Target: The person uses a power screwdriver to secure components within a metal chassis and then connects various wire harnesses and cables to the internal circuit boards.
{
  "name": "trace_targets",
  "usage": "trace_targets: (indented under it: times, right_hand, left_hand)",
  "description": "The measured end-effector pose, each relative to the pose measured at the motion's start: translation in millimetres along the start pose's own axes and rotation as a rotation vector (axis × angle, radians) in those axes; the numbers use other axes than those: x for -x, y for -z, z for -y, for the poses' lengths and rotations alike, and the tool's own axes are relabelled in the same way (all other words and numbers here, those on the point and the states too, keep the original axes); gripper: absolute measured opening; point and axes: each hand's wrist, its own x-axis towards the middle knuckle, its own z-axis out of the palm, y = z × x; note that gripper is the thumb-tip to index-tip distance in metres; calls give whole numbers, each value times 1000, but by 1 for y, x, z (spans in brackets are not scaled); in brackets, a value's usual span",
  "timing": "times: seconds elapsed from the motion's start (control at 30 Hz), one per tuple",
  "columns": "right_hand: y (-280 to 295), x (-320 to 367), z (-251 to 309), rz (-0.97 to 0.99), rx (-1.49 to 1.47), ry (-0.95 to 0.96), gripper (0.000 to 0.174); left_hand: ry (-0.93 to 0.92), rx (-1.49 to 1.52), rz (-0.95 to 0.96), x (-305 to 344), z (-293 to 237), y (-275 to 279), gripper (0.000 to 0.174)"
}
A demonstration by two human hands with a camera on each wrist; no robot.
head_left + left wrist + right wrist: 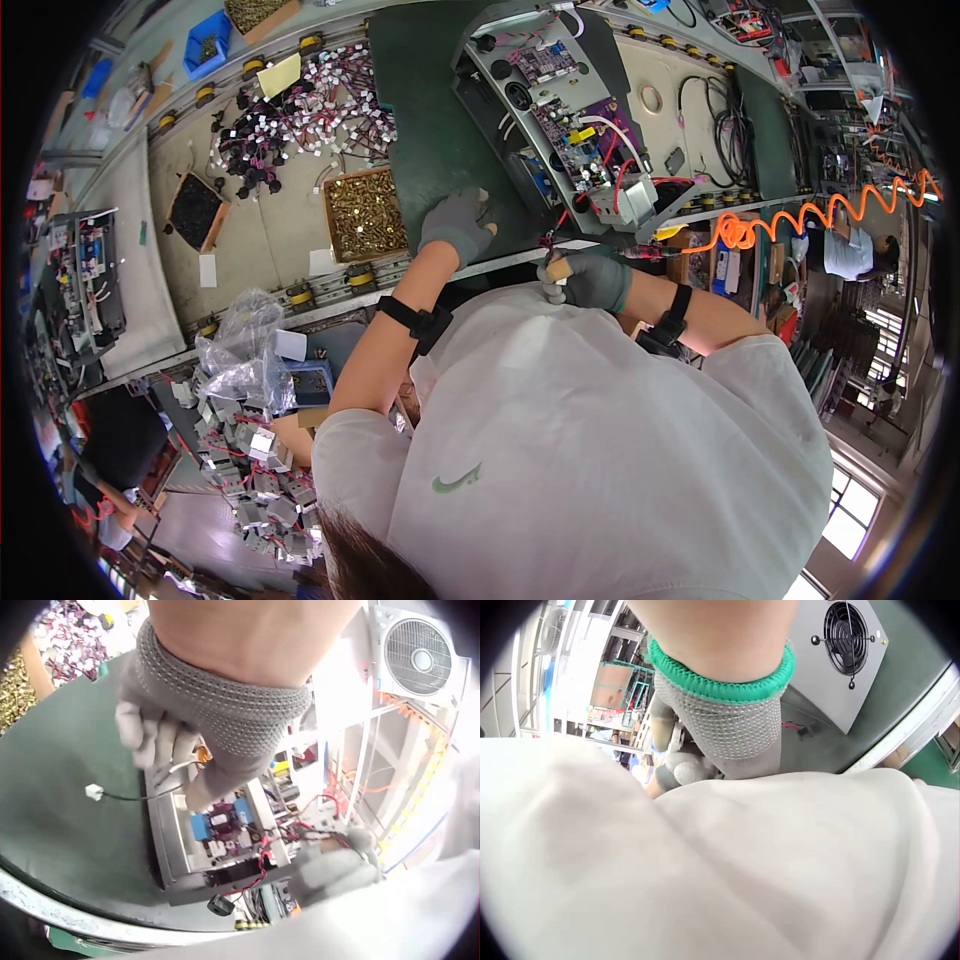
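Note:
An open metal chassis (575, 130) with circuit boards lies tilted on the green mat (425, 90). Beside its lower left side is my gloved left hand (460, 222); its bent fingers and thumb (196, 793) appear to pinch a thin dark cable (131, 798) whose white connector (94, 792) sticks out over the mat. My gloved right hand (590, 280), at the table's front edge, has curled fingers gripping red-and-black wires (307, 834), with a black plug (220, 904) hanging nearby. In the right wrist view clothing hides most of the right fingers (686, 769).
Left of the mat are a box of brass screws (365, 215), a heap of small wired connectors (320, 110) and a box of black parts (195, 210). A coiled orange hose (740, 232) passes at the right; a black cable bundle (732, 130) lies beyond the chassis.

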Motion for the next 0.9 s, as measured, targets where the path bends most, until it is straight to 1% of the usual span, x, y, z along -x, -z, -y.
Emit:
trace_targets:
  times: [0.03, 0.07, 0.1, 0.13, 0.17, 0.2, 0.23, 0.27, 0.3, 0.33, 0.37, 0.4, 0.43, 0.47, 0.5, 0.53, 0.57, 0.6, 0.63, 0.67, 0.7, 0.73, 0.77, 0.8, 0.83, 0.87, 0.9]
  right_hand:
    - [2, 4, 2, -4, -5, 3, 10]
    - [6, 7, 8, -8, 80, 95, 11]
    - [-4, 10, 14, -12, 166, 185, 12]
    - [-16, 18, 18, -131, 368, 202, 14]
    - [-34, 24, 23, -136, 364, 203, 14]
    - [-49, 29, 27, -275, 791, 338, 15]
    - [-63, 33, 32, -414, 1224, 469, 18]
    - [-74, 35, 34, -443, 1173, 539, 24]
    - [-89, 40, 40, -448, 1172, 544, 24]
    - [-104, 45, 47, -510, 1419, 589, 20]
    - [-111, 48, 50, -571, 1666, 627, 16]
    - [-110, 48, 50, -572, 1666, 627, 16]
    - [-109, 47, 51, -587, 1833, 797, 16]
    - [-108, 45, 54, -596, 1995, 978, 19]
    - [-109, 44, 56, -597, 1995, 984, 19]
    - [-109, 44, 58, -574, 2119, 1046, 23]
    - [-110, 44, 60, -548, 2243, 1106, 28]
    - [-111, 43, 63, -546, 2244, 1106, 28]
    - [-113, 44, 68, -411, 2331, 1138, 27]
    - [-115, 45, 73, -268, 2413, 1166, 26]
    - [-121, 47, 81, -262, 2417, 1165, 26]
    - [-131, 51, 90, -333, 2368, 1145, 28]
    - [-141, 54, 100, -399, 2319, 1125, 29]
    - [-148, 57, 110, -389, 2321, 1128, 29]
    - [-155, 61, 121, -486, 2379, 1163, 30]
    - [-160, 63, 130, -585, 2433, 1200, 30]
    - [-165, 64, 138, -572, 2435, 1204, 30]
  left_hand:
    - [-3, 0, 7, 10, -10, 6, 38]
    - [-233, -107, -149, 19, -23, 14, 41]
    - [-461, -212, -307, 24, -32, 18, 45]
    - [-462, -208, -306, 25, -36, 16, 45]
    - [-606, -75, -163, 25, -40, 15, 44]
    - [-746, 59, -17, 26, -43, 13, 43]
    - [-750, 59, -16, 25, -44, 9, 43]
    - [-693, 216, 54, 21, -45, 4, 42]
    - [-633, 370, 125, 19, -46, 3, 41]
    - [-614, 327, 155, 18, -48, 6, 35]
    - [-618, 326, 155, 17, -49, 5, 35]
    - [-553, 371, 157, 17, -50, 4, 32]
    - [-486, 415, 156, 17, -51, 3, 28]
    - [-488, 411, 151, 14, -50, -1, 28]
    - [-467, 613, 160, 10, -47, -7, 26]
    - [-440, 817, 170, 7, -44, -12, 23]
    - [-440, 817, 169, 7, -47, -9, 23]
    - [-439, 733, 57, 7, -50, -4, 20]
    - [-435, 648, -56, 6, -52, -1, 17]
    - [-435, 649, -59, 5, -50, -1, 17]
    - [-311, 701, -66, 3, -45, -3, 18]
    - [-185, 750, -73, 1, -39, -4, 18]
    - [-183, 753, -80, -4, -30, -5, 18]
    - [-75, 1026, -96, -9, -18, -6, 20]
    - [37, 1297, -114, -12, -7, -7, 23]
    - [-48, 1339, -171, -12, 0, -8, 22]
    - [-45, 1341, -182, -8, -4, -4, 22]
